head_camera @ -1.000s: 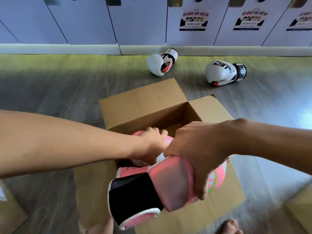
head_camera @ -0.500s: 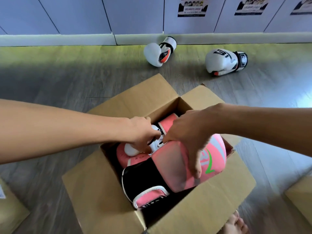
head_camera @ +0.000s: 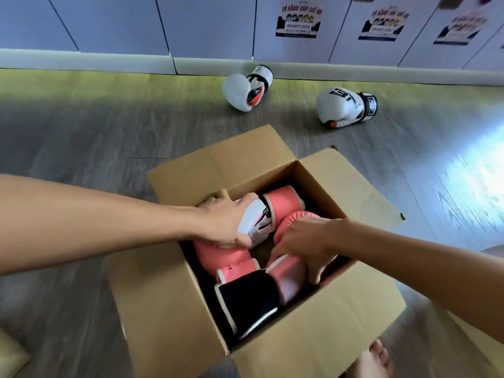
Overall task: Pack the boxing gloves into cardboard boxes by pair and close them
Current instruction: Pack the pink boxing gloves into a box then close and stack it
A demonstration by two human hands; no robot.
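Two pink gloves lie in the open box [head_camera: 169,309], which stands on the floor [head_camera: 109,132] with all its flaps folded outward. The left pink glove [head_camera: 218,255] lies along the box's left side, its pink cuff toward the far corner and its white palm side turned up. The left hand [head_camera: 226,219] grips it there, fingers curled over the white part and thumb tucked beneath. The right pink glove [head_camera: 289,276] lies just beside it, touching it. Its padded end points toward the far side and its black cuff reaches the near corner, a little above the rim. The right hand [head_camera: 308,241] clasps this glove from above at its middle, fingers wrapped down over the side nearest the box's right wall. Both forearms reach in from the near side, over the flaps. Beyond the box, well apart from it, two white gloves lie on the floor near the base of the lockers [head_camera: 122,23]: one [head_camera: 237,91] close to the skirting, the other [head_camera: 341,105] to its right. Posters [head_camera: 298,20] are stuck on several locker doors. A bare foot [head_camera: 376,361] shows just beside the near flap, and a cardboard corner [head_camera: 11,356] juts in at the lower left edge.
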